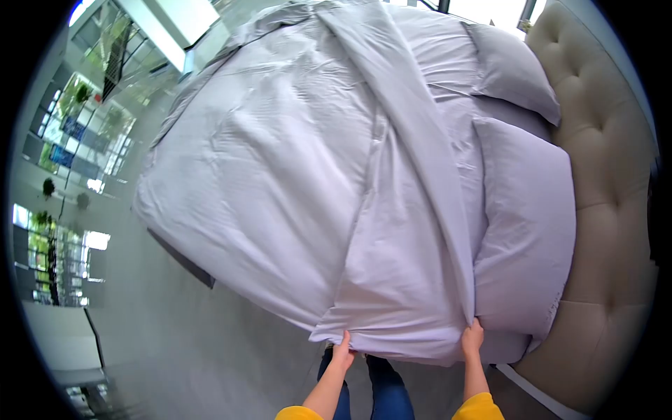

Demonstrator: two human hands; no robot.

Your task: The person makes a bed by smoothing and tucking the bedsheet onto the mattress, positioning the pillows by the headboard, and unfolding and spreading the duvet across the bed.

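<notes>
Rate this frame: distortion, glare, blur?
Head view: strong fisheye, black corners, headboard bowed; head view: window at top blown out, bright white patches at far left; head view: duvet softly lit with gentle fold shadows, left hand and right hand readable, far-left background smeary.

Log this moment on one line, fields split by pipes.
left hand: grips near edge of duvet | right hand: grips same edge, by folded-back top | duvet: spread, wrinkled | pillows: two, beside tufted headboard
</notes>
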